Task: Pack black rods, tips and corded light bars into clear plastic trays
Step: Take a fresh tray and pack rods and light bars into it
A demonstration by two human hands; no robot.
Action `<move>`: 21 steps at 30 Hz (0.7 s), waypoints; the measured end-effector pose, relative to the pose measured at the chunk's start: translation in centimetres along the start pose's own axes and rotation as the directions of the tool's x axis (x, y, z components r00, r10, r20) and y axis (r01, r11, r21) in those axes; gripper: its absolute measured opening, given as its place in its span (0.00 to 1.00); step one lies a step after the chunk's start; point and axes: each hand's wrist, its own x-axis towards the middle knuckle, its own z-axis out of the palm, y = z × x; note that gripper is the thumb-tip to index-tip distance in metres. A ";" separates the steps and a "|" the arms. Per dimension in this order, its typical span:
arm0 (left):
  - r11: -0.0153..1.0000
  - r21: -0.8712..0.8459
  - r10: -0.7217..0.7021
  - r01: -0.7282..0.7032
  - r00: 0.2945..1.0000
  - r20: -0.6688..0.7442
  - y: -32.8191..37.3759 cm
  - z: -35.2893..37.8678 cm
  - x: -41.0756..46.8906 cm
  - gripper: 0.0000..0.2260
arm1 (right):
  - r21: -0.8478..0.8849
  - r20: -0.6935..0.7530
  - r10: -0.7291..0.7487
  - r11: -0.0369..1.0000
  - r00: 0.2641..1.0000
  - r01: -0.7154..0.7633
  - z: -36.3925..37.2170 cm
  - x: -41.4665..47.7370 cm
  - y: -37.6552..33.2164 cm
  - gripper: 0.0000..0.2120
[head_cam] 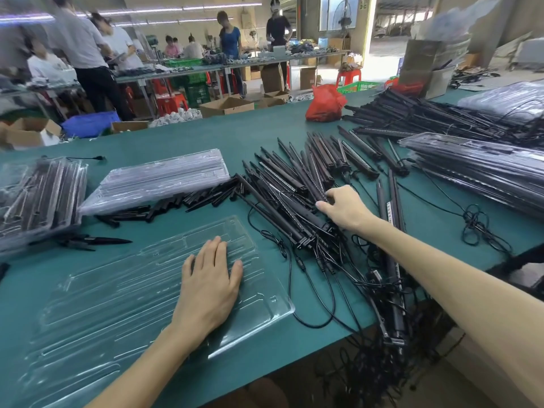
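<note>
Tray (117, 304) of thin, clear moulded plastic lies flat at the near edge of the green desk (206, 136), its surface pressed into long parallel grooves. Left hand (210, 284) rests palm-down on it, fingers straight and close together. Just right of the tray sprawls a fanned heap of corded light bars (294, 184): slim, matt black, square-edged sticks, some showing a dotted strip along one face. Right hand (344, 207) reaches into this heap, thumb and curled fingers pinching one bar near its end. Thin black cords (312, 278) loop from the bars and tangle over the desk edge. Beyond the tray lie short, pointed black tips (164, 206), touching a glossy stack of clear trays (159, 178). Filled trays (38, 195) sit stacked at far left, a second filled stack (477, 169) at right. A crinkled red plastic bag (323, 104) stands farther back.
</note>
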 end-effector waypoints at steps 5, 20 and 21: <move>1.000 0.008 0.005 -0.005 1.000 -0.006 0.0 0.0 0.0 0.30 | 0.001 -0.135 0.055 0.998 0.989 -0.055 -0.4 1.7 0.0 0.19; 0.999 0.004 -0.049 0.049 0.998 0.034 0.6 -0.4 -0.1 0.31 | 0.029 -0.041 0.174 0.985 0.984 -0.173 -1.1 10.6 3.4 0.20; 0.999 0.005 -0.052 0.052 0.998 0.035 0.6 -0.4 -0.1 0.31 | 0.053 -0.050 0.197 0.979 0.979 -0.195 -0.8 11.0 3.6 0.20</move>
